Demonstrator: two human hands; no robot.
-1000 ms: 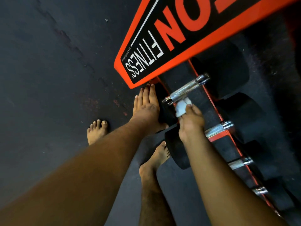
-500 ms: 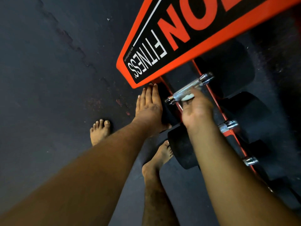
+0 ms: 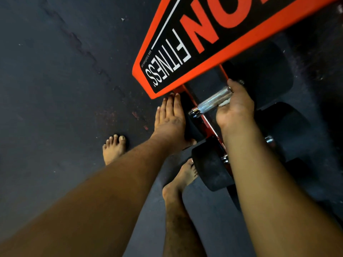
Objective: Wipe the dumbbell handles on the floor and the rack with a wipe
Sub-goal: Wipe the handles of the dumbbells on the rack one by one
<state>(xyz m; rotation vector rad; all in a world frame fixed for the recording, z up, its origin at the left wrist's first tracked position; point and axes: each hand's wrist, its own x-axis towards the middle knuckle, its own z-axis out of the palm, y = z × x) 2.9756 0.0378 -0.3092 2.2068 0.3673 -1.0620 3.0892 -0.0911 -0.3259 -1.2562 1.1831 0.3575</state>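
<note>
Two bare feet (image 3: 114, 148) stand on the dark rubber floor (image 3: 55, 89) at the left and centre. The left hand (image 3: 171, 117) lies flat with fingers stretched out, its palm pressed against the black end of a dumbbell at the edge of the orange rack (image 3: 209, 125). Above it hangs an orange and black sign (image 3: 204, 43) reading FITNESS. To the right, the right hand (image 3: 234, 108) is wrapped around the far end of the knurled steel dumbbell handle (image 3: 213, 100) on the rack, with a sliver of white wipe (image 3: 223, 102) showing between its fingers and the bar. Further black dumbbell heads (image 3: 211, 167) sit lower on the rack, beside the right forearm.
</note>
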